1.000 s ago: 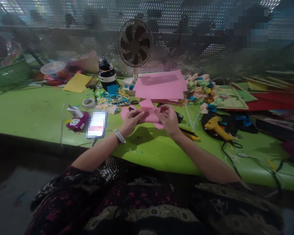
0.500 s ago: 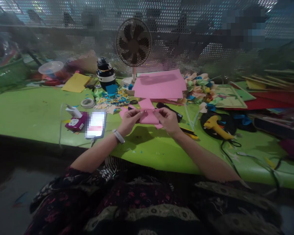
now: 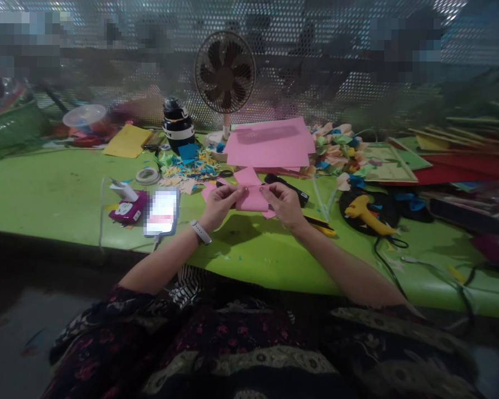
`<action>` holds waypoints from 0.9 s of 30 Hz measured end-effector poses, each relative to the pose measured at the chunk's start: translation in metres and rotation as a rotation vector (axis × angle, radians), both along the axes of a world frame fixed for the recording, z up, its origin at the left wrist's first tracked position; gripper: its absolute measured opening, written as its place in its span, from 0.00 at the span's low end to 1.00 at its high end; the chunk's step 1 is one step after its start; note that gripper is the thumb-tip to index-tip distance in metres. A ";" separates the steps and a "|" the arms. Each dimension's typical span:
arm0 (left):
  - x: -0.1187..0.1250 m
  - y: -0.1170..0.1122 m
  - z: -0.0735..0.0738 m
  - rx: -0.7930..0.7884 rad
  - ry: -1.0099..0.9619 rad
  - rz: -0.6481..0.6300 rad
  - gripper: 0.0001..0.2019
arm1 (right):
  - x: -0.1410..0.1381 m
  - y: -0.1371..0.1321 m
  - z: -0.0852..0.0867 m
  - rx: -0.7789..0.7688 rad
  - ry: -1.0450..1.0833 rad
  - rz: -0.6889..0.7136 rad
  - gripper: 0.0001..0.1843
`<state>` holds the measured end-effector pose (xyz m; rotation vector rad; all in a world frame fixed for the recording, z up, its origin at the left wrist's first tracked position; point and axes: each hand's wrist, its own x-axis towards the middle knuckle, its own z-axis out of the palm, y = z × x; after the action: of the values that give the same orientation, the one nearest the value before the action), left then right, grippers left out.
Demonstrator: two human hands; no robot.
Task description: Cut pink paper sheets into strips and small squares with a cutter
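Between my two hands is a small piece of pink paper (image 3: 252, 200), folded or curled along its upper edge. My left hand (image 3: 222, 205) pinches its left side with thumb and fingers; a white band circles that wrist. At the right side, my right hand (image 3: 286, 206) pinches the same edge. Other pink paper pieces (image 3: 247, 176) lie just behind it on the green table. A black tool-like object (image 3: 293, 189) is partly hidden behind my right hand. Below that hand rests a yellow-and-black cutter (image 3: 321, 225).
A phone (image 3: 162, 211) and purple box (image 3: 127, 210) lie left. Behind are paper scraps (image 3: 191, 166), a black bottle (image 3: 178, 127), a fan (image 3: 225, 72) and pink sheets (image 3: 270, 141). To the right are paper flowers (image 3: 336, 144) and a yellow glue gun (image 3: 368, 215) with a cord.
Both hands keep their pinch on the pink paper, with almost no movement. The whole view has shifted very slightly.
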<state>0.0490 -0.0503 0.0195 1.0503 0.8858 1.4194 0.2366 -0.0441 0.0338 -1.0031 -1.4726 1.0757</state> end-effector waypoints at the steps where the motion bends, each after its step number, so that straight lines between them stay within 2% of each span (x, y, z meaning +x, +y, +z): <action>1: 0.000 0.000 0.000 0.010 0.006 0.005 0.22 | 0.000 0.000 0.000 0.003 -0.003 0.003 0.30; 12: 0.001 -0.001 0.001 0.058 0.034 0.036 0.22 | 0.000 0.002 -0.002 0.063 0.013 -0.015 0.30; 20: -0.002 -0.002 0.002 -0.027 0.024 -0.078 0.22 | 0.000 -0.005 0.008 0.049 -0.096 0.055 0.31; 27: -0.003 0.001 -0.001 -0.102 -0.042 -0.007 0.17 | 0.001 0.001 0.004 0.089 -0.091 0.045 0.29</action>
<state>0.0465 -0.0491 0.0187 0.9426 0.9135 1.3713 0.2377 -0.0434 0.0382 -0.9713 -1.6089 0.9987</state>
